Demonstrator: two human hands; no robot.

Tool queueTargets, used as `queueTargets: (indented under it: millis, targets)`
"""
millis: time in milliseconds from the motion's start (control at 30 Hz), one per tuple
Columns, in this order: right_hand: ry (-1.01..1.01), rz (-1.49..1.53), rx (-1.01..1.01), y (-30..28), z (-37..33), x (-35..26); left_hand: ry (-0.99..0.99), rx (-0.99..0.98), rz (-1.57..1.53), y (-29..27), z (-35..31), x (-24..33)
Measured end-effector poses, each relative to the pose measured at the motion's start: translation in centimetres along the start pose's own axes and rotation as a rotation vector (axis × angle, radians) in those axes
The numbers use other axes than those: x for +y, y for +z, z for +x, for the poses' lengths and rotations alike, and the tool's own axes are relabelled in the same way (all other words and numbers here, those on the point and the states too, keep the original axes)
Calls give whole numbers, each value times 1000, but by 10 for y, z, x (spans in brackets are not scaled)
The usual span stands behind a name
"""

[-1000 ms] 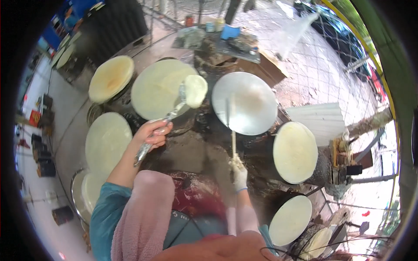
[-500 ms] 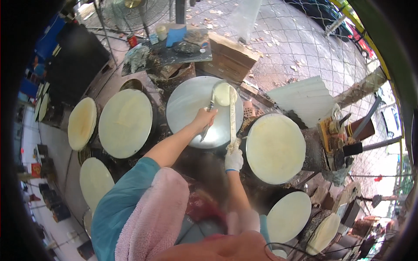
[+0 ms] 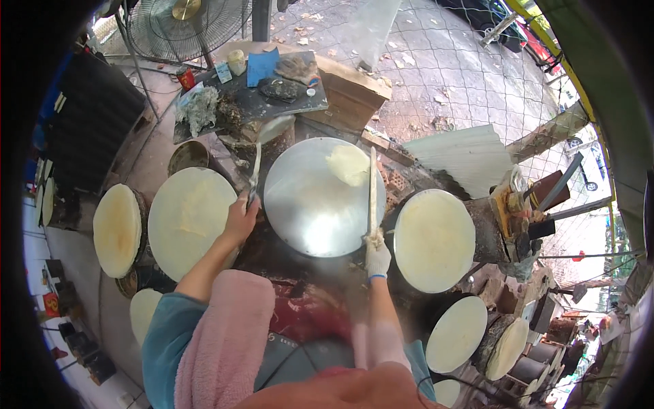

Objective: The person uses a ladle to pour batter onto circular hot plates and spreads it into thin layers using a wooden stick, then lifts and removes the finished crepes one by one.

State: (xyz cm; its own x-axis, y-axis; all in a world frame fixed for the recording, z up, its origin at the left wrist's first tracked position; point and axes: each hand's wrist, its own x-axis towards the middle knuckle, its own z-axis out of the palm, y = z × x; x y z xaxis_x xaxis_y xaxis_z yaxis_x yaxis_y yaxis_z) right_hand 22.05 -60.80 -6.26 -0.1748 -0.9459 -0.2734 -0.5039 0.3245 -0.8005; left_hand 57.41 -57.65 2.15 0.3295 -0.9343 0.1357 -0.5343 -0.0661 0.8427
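My bare left hand is closed round the handle of a ladle, whose pale-coated bowl is held past the far left rim of a round metal griddle. A pool of pale yellow batter lies on the griddle's far right part. My right hand, in a white glove, grips a long flat wooden spreader. The spreader points away from me across the griddle's right side, its far end at the batter's right edge.
More round griddles covered with pale batter sheets stand both sides: a large one at left, a browned one farther left, one at right. Beyond stand a cluttered dark table, a cardboard box and a fan.
My left hand and the ladle have swung left, off the griddle. Batter now lies spread on the metal where the ladle was. The right hand still holds the spreader on the right side.
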Motion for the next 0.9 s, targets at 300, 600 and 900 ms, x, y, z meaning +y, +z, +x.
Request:
queueTargets:
  millis: [300, 600, 900]
  targets:
    - [-60, 123, -158, 25, 2, -40, -183, -18, 23, -28, -77, -55]
    - [142, 334, -580, 28, 33, -31, -543, 81, -206, -13, -106, -47]
    - [144, 165, -852, -2, 121, -4, -724, 214, -307, 10, -135, 0]
